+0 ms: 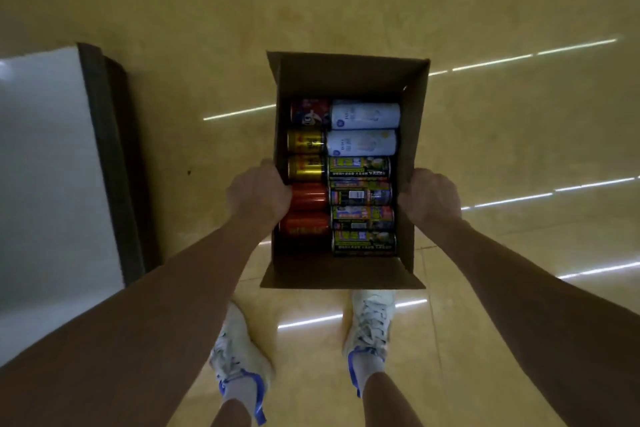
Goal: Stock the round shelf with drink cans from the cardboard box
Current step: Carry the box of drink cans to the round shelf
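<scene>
**Carry the box level**

Head view: the left hand [258, 196] and right hand [429, 198] each clamp a long side wall of the open cardboard box [346, 80], apparently lifted above the tiled floor [519, 149]. Drink cans [360, 170] lie sideways in two rows inside (the round shelf is out of sight). Even grips should prevent tipping.

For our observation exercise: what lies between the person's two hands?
In the head view: the open cardboard box of drink cans, gripped by left hand and right hand.
</scene>
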Motion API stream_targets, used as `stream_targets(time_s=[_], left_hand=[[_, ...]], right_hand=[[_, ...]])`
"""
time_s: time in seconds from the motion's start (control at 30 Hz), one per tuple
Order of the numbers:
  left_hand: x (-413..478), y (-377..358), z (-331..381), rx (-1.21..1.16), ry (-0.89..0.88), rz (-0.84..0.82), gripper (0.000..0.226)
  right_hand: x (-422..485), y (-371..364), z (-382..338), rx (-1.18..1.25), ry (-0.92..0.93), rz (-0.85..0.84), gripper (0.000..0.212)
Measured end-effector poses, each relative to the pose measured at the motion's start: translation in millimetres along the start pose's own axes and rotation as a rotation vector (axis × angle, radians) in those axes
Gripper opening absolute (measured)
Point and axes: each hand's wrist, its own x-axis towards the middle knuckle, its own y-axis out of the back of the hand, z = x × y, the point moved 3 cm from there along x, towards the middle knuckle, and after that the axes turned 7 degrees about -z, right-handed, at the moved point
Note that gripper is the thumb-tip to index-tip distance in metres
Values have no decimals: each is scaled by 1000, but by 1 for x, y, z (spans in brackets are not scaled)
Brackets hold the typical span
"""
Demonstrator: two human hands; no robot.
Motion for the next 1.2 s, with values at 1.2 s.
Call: stream_targets(time_s=[1.2], left_hand=[[51,-25,46,-135,175,-266,62]], right_hand=[[59,21,45,112,-178,-155,73]])
